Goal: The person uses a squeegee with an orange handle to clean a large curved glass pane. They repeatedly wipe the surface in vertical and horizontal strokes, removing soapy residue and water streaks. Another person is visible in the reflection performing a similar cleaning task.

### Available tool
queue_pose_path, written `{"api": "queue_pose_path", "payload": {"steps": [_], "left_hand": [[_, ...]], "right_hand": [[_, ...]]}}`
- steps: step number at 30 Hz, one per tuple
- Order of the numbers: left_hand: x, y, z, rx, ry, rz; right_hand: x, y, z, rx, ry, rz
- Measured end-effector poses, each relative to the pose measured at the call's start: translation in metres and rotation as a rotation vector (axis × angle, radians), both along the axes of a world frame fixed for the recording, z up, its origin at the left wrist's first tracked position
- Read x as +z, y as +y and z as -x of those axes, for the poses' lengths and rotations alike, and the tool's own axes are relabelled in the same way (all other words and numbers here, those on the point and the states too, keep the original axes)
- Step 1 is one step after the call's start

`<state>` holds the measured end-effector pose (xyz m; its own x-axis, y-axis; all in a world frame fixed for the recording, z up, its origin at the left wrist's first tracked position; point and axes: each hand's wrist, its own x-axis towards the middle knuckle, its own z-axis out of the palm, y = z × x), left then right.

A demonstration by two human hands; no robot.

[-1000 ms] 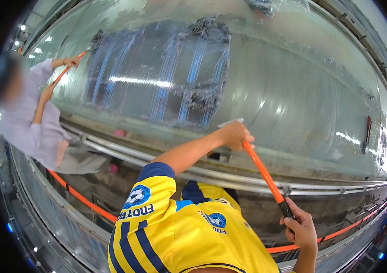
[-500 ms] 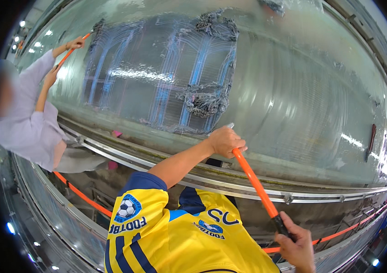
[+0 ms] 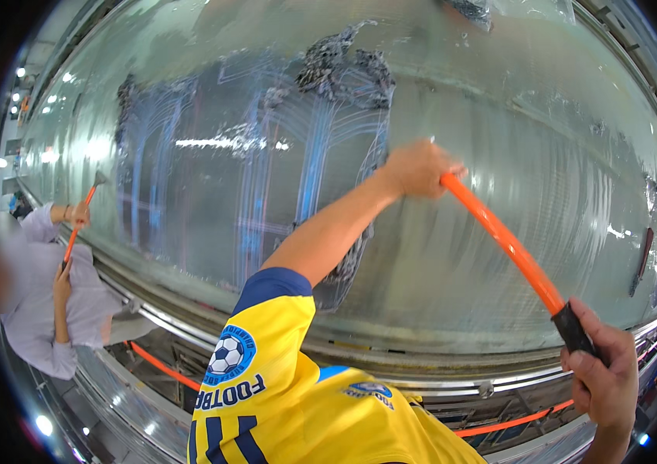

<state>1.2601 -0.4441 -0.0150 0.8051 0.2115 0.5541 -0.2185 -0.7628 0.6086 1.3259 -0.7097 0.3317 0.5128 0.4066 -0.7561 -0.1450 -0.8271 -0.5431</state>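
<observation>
A long-handled scraper with an orange shaft and black grip slants across the wet glass-like surface. My left hand is wrapped round its far end, which hides the blade. At the near end, my right hand grips the black handle. Left of my left hand lies a dark sheet area with blue streaks. Crumpled dark scraps are heaped at its far right corner. More scraps lie partly hidden behind my left forearm.
A co-worker at the left holds another orange scraper with a flared blade. Metal rails run along the near edge. A dark, narrow tool lies at the right; more dark scraps sit at the far edge.
Both my hands have moved right and my left hand has reached farther over the surface, carrying the scraper along. The co-worker's scraper has come back toward their body.
</observation>
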Motion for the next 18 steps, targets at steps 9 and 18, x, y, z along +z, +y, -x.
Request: {"api": "queue_pose_path", "payload": {"steps": [9,18], "left_hand": [[-0.015,0.177,-0.09,0.034,0.047,-0.107],[0.03,-0.021,-0.011,-0.06,-0.038,-0.279]], "right_hand": [[-0.049,0.136,-0.069,0.054,0.039,-0.089],[-0.047,-0.1,0.044,1.025,-1.294,-0.059]]}}
